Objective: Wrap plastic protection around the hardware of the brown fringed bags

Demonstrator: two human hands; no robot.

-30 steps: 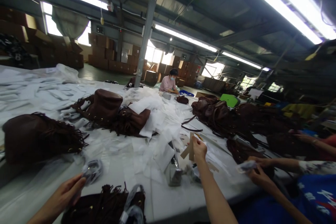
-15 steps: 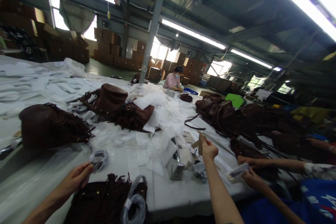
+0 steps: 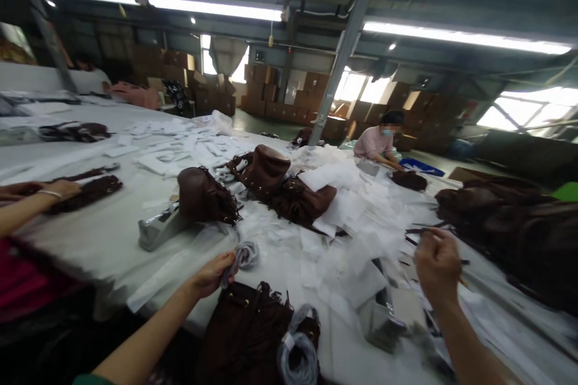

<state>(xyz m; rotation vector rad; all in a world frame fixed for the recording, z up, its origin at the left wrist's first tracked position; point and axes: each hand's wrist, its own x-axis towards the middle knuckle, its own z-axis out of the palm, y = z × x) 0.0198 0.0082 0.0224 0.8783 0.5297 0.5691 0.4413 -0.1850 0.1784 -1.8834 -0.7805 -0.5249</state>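
Note:
My left hand (image 3: 212, 275) pinches a coiled strap (image 3: 246, 256) wrapped in greyish plastic, held above the near table. Just below it lies a dark brown fringed bag (image 3: 241, 334) with gold-coloured eyelets, and a second wrapped strap coil (image 3: 298, 358) rests on its right side. Out to the right, my right hand (image 3: 437, 264) is raised over the table with its fingers curled together. A small orange bit shows beside its wrist, but blur hides what the fingers hold. Grey packets (image 3: 383, 325) and paper scraps lie to its left.
Brown bags (image 3: 271, 171) and white paper sheets (image 3: 347, 183) cover the middle. A grey box (image 3: 156, 230) stands left. Another person's hands (image 3: 63, 189) handle a brown fringed piece at far left. A masked person (image 3: 374, 144) works across the table. Dark bags (image 3: 510, 222) pile up right.
My view has swung left, so things sit further right in it. The person at the right has left the view, and one at the left has appeared. My left hand still holds the coil.

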